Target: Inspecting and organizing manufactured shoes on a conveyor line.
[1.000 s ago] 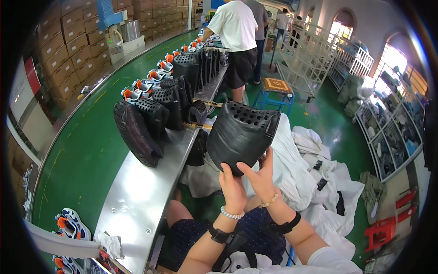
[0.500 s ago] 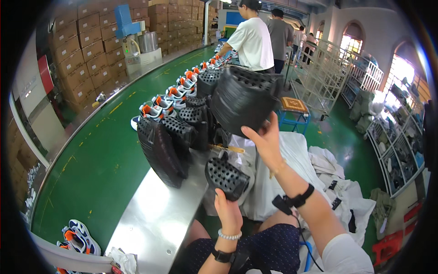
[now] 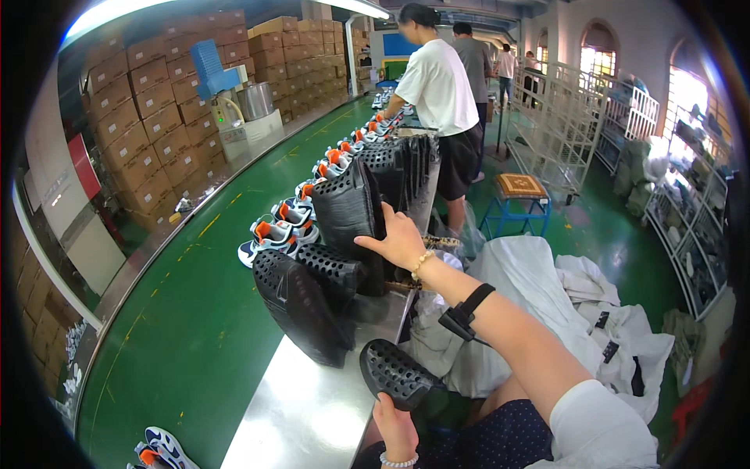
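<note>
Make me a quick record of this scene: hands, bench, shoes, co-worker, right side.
Left hand: holds a small holed black piece
Right hand: spread at a tall black piece, contact unclear
Metal bench: bears more black pieces
Sneakers: in a row on the green surface
Nearest co-worker: standing, white shirt
Right side: stool, white cloth

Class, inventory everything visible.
Bench: one, silver, centre
Belt: one, green, left
Perforated pieces: many, black, on bench
Lower piece: one, black, at bench edge
Shoes: many, white, navy, orange, on belt
Cartons: many, brown, back left
Machine: one, blue, white, before cartons
Cloth: one heap, white, right of bench
Stool: one, blue, orange, beyond cloth
Racks: several, white, right
Workers: several, nearest in white, back
Windows: three, bright, right
Lamp: one, white, top
Left hand: one, white bracelet, holding lower piece
Right hand: one, cream bracelet, at perforated piece
</note>
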### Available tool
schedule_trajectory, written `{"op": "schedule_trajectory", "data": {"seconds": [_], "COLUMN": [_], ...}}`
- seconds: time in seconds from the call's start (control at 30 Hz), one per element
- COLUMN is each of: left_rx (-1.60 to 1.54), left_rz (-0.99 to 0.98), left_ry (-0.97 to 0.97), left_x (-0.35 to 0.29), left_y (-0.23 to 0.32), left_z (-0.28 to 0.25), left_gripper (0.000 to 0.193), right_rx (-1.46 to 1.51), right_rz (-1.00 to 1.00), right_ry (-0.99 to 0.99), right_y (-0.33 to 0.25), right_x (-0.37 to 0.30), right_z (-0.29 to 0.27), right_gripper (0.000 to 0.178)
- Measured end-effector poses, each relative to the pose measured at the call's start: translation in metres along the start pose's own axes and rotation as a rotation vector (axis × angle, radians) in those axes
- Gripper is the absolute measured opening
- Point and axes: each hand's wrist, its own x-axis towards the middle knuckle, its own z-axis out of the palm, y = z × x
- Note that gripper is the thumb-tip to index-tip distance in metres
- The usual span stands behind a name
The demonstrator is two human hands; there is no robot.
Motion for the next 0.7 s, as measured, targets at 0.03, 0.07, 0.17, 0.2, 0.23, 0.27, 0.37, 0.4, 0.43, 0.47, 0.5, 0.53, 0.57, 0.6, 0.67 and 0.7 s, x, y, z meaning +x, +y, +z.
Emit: {"op": "schedule_trajectory", "data": {"seconds": [0.03, 0.07, 0.17, 0.2, 0.23, 0.27, 0.37, 0.4, 0.43, 0.47, 0.5, 0.53, 0.57, 0.6, 0.67, 0.7], "left_rx": [-0.017, -0.034, -0.003, 0.001, -0.002, -0.005, -0.039, -0.001, 0.002, -0.011, -0.026, -0.004, -0.022, -0.043, 0.096, 0.145], "left_rz": [-0.006, -0.011, -0.046, -0.053, -0.056, -0.058, 0.013, -0.003, 0.011, 0.038, 0.052, 0.037, 0.085, 0.131, 0.33, 0.356], "left_ry": [-0.008, -0.017, -0.041, -0.04, -0.057, -0.074, -0.16, -0.103, -0.088, -0.128, -0.127, -0.055, -0.038, -0.021, 0.031, 0.083], "left_x": [0.001, 0.001, 0.0, -0.001, -0.001, -0.002, -0.006, -0.007, -0.008, -0.009, -0.011, -0.012, -0.013, -0.012, -0.016, -0.02], "left_y": [-0.001, -0.002, -0.002, -0.001, -0.001, 0.0, 0.003, 0.006, 0.009, 0.013, 0.019, 0.029, 0.039, 0.049, 0.074, 0.085], "left_z": [0.0, 0.001, 0.009, 0.012, 0.016, 0.019, 0.028, 0.03, 0.031, 0.031, 0.03, 0.026, 0.02, 0.015, -0.007, -0.02], "left_gripper": [0.047, 0.047, 0.047, 0.047, 0.047, 0.048, 0.047, 0.047, 0.047, 0.046, 0.041, 0.041, 0.038, 0.035, 0.034, 0.035], "right_rx": [0.034, 0.04, 0.071, 0.091, 0.118, 0.124, 0.18, 0.181, 0.218, 0.193, 0.136, 0.173, 0.337, 0.487, 0.526, 0.692], "right_rz": [-0.036, -0.046, -0.087, -0.097, -0.107, -0.095, -0.119, -0.061, -0.111, -0.122, -0.064, -0.129, -0.068, 0.006, -0.012, 0.041], "right_ry": [-0.028, -0.043, -0.112, -0.129, -0.107, -0.077, -0.029, -0.015, 0.004, 0.049, 0.061, 0.091, 0.096, 0.118, 0.078, -0.094], "right_y": [0.003, 0.006, 0.012, 0.013, 0.014, 0.014, 0.011, 0.009, 0.008, 0.006, 0.004, 0.001, -0.002, -0.004, -0.006, -0.006], "right_x": [0.002, 0.002, 0.002, 0.0, -0.003, -0.005, -0.012, -0.014, -0.017, -0.021, -0.028, -0.037, -0.047, -0.06, -0.09, -0.106], "right_z": [-0.002, -0.003, -0.002, -0.001, 0.002, 0.005, 0.01, 0.01, 0.007, 0.003, -0.003, -0.01, -0.02, -0.032, -0.058, -0.072], "right_gripper": [0.098, 0.099, 0.103, 0.103, 0.102, 0.102, 0.1, 0.099, 0.099, 0.094, 0.09, 0.09, 0.084, 0.078, 0.061, 0.051]}}
